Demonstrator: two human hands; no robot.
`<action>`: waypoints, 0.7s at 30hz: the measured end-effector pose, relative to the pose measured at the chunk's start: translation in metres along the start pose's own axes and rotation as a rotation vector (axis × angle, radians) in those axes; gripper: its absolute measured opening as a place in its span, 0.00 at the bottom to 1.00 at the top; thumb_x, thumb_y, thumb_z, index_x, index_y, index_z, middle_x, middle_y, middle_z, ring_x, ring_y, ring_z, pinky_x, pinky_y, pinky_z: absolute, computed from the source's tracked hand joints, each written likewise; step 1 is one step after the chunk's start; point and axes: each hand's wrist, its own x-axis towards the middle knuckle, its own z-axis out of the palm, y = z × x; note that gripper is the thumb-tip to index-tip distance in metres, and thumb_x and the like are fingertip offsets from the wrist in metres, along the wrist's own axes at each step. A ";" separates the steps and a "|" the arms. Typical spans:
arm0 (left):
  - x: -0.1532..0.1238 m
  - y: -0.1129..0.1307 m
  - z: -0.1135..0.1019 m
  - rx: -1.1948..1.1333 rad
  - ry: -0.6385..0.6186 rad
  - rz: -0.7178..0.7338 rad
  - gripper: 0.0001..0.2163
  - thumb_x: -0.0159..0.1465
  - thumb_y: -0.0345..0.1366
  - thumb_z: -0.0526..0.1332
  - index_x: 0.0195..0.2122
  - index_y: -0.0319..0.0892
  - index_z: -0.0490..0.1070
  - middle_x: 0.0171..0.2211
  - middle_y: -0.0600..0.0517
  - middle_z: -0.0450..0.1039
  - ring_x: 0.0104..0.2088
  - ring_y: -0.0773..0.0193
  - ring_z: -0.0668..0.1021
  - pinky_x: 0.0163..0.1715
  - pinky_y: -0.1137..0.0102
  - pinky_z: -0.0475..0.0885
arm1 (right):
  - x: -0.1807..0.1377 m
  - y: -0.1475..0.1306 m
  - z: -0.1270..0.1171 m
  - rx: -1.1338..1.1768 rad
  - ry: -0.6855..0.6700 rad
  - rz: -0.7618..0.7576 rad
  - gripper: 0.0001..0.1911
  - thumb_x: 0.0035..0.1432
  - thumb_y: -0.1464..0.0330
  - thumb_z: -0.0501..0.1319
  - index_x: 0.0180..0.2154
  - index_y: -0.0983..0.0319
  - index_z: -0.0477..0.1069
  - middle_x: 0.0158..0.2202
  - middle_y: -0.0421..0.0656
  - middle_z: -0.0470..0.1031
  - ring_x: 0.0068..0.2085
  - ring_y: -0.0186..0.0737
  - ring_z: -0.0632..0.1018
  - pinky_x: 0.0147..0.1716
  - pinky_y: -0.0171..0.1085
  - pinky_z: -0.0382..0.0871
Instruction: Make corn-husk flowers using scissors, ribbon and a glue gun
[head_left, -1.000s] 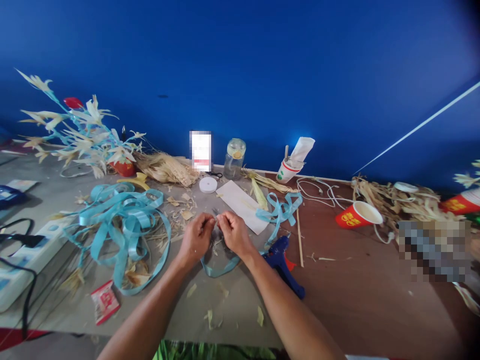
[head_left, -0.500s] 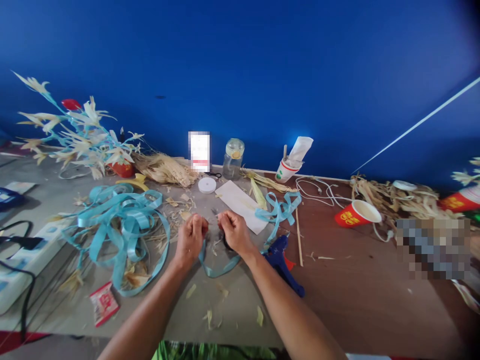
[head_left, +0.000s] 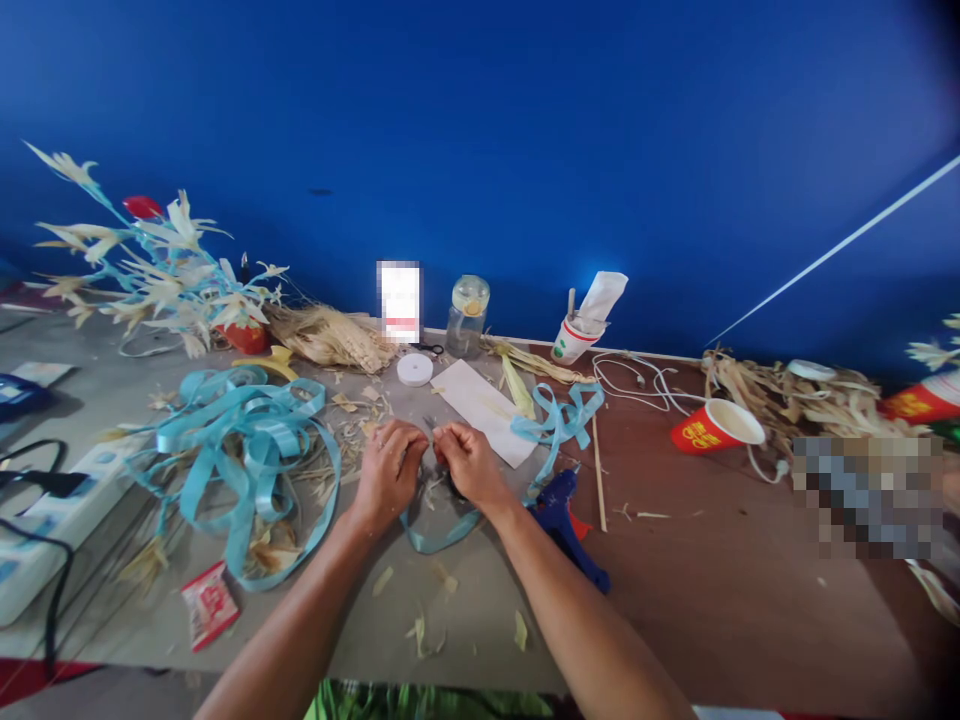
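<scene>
My left hand is closed in a pinch over the middle of the table, its fingertips turned toward the other hand. A strip of light-blue ribbon hangs from it in a low loop and runs under my right wrist. Close beside it, my right hand is also closed, thumb against fingers; what it pinches is too small to tell. A dark curved piece shows partly beneath the right hand. Left of the hands lies a large tangle of blue ribbon. A blue glue gun rests by my right forearm.
Behind the hands are a white spool, white card, glass jar and dried husks. A husk-flower arrangement and power strip stand left. A red paper cup lies tipped at right.
My left hand has turned, its back and fingers now showing more, and its fingertips have come closer to the right hand. The right hand has barely shifted.
</scene>
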 end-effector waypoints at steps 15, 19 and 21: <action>-0.002 0.001 0.002 -0.257 0.029 -0.338 0.11 0.62 0.41 0.50 0.31 0.41 0.67 0.28 0.52 0.68 0.29 0.65 0.70 0.31 0.71 0.64 | 0.000 0.001 0.000 -0.071 0.019 -0.044 0.17 0.58 0.60 0.50 0.20 0.61 0.57 0.17 0.35 0.58 0.21 0.30 0.60 0.23 0.31 0.55; 0.000 0.004 0.000 -0.249 0.036 -0.232 0.07 0.57 0.38 0.58 0.35 0.42 0.68 0.31 0.51 0.69 0.34 0.62 0.71 0.38 0.68 0.65 | 0.001 0.001 0.000 0.013 0.034 0.017 0.18 0.57 0.60 0.52 0.19 0.61 0.57 0.17 0.35 0.58 0.21 0.30 0.60 0.22 0.31 0.55; 0.001 0.005 0.001 -0.248 -0.009 -0.234 0.05 0.59 0.37 0.56 0.31 0.42 0.67 0.29 0.51 0.69 0.33 0.63 0.71 0.38 0.68 0.65 | 0.001 0.001 0.000 0.026 0.025 0.012 0.18 0.57 0.60 0.51 0.19 0.61 0.57 0.17 0.35 0.58 0.21 0.30 0.60 0.22 0.31 0.55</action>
